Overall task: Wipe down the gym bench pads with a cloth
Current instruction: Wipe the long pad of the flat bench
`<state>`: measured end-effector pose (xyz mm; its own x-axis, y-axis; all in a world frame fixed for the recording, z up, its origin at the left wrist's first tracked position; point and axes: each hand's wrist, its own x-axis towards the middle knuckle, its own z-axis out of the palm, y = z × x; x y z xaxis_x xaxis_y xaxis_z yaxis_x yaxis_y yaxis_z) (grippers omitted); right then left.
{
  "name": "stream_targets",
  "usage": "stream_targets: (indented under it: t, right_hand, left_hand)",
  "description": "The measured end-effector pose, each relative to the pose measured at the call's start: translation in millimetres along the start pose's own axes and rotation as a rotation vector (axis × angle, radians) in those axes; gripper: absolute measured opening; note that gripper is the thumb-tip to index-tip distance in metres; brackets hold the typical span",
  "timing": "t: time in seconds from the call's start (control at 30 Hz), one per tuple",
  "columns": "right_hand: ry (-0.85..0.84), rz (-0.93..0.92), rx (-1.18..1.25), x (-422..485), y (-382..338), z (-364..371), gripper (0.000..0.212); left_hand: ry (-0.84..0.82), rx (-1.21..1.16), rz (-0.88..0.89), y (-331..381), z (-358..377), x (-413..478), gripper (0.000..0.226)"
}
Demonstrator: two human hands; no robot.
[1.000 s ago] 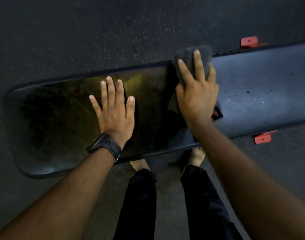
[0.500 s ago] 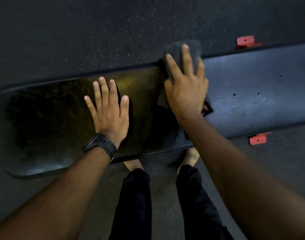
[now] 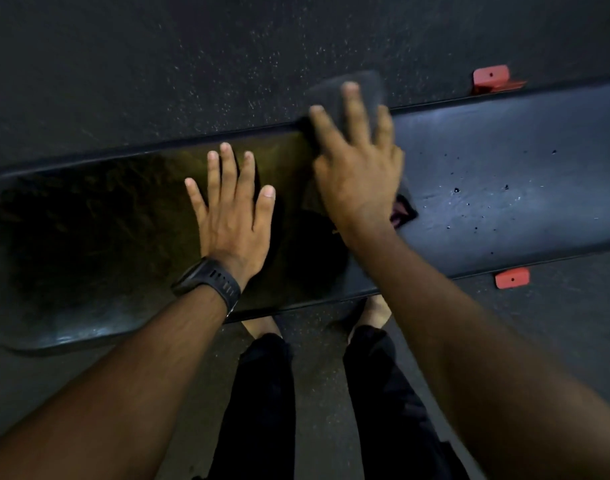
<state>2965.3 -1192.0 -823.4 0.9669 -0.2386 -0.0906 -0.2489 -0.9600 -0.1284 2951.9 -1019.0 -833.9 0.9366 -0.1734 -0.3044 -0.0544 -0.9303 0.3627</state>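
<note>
A long black bench pad [image 3: 487, 188] runs across the head view from lower left to upper right. My left hand [image 3: 232, 209] lies flat on its middle, fingers straight and spread, a black watch on the wrist. My right hand [image 3: 359, 168] presses a dark grey cloth [image 3: 334, 95] onto the pad with straight fingers; the cloth sticks out past the pad's far edge and a corner shows by my wrist. Small dark droplets dot the pad to the right of the cloth.
Speckled black rubber floor [image 3: 227, 64] surrounds the bench. Red frame feet show beyond the far edge [image 3: 491, 77] and below the near edge [image 3: 512, 278]. My legs in black trousers [image 3: 262, 393] and bare feet stand against the near side.
My right hand has slid the cloth leftward along the pad's far edge, closer to my left hand. My left hand stays flat in place.
</note>
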Motion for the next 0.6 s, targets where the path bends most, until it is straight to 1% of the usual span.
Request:
stream_targets:
  t: [0.03,0.07,0.1,0.17,0.23,0.27,0.33,0.4,0.43,0.47,0.5,0.57,0.6]
  right_hand:
    - [0.049,0.157,0.037,-14,9,-3,0.058]
    - [0.073,0.261,0.056,-34,15,-4,0.059]
    - [0.077,0.295,0.053,-59,15,-1,0.060]
    - [0.017,0.210,0.037,-107,-2,5,0.065]
    - [-0.018,0.112,0.056,-129,-25,12,0.063]
    - [-0.013,0.081,0.092,-123,-34,15,0.059]
    - [-0.026,-0.005,0.164,-82,-40,14,0.052]
    - [-0.048,-0.212,0.060,-32,-26,11,0.054]
    - [-0.058,-0.284,-0.003,-12,-15,8,0.057]
    - [-0.056,-0.277,-0.036,2,-1,5,0.060]
    - [-0.030,-0.191,-0.033,9,13,1,0.063]
    - [0.056,0.127,0.020,-3,39,-5,0.066]
    - [0.072,0.254,0.041,-20,45,-8,0.067]
  left_hand:
    - [-0.008,0.015,0.033,2,1,0,0.069]
    - [-0.014,0.034,0.059,4,2,-1,0.068]
    - [-0.018,0.054,0.071,5,3,-2,0.068]
    - [-0.025,0.075,0.064,7,6,-1,0.068]
    - [-0.025,0.070,0.058,10,8,-1,0.069]
    - [-0.023,0.064,0.056,9,8,-2,0.069]
    - [-0.019,0.076,0.051,8,7,-3,0.069]
    - [-0.029,0.102,0.050,6,5,-4,0.069]
    - [-0.037,0.103,0.050,5,3,-4,0.070]
    - [-0.041,0.095,0.048,5,2,-3,0.070]
    - [-0.041,0.087,0.047,6,1,-2,0.071]
    - [-0.044,0.073,0.032,11,1,0,0.072]
    - [-0.044,0.078,0.023,13,2,0,0.072]
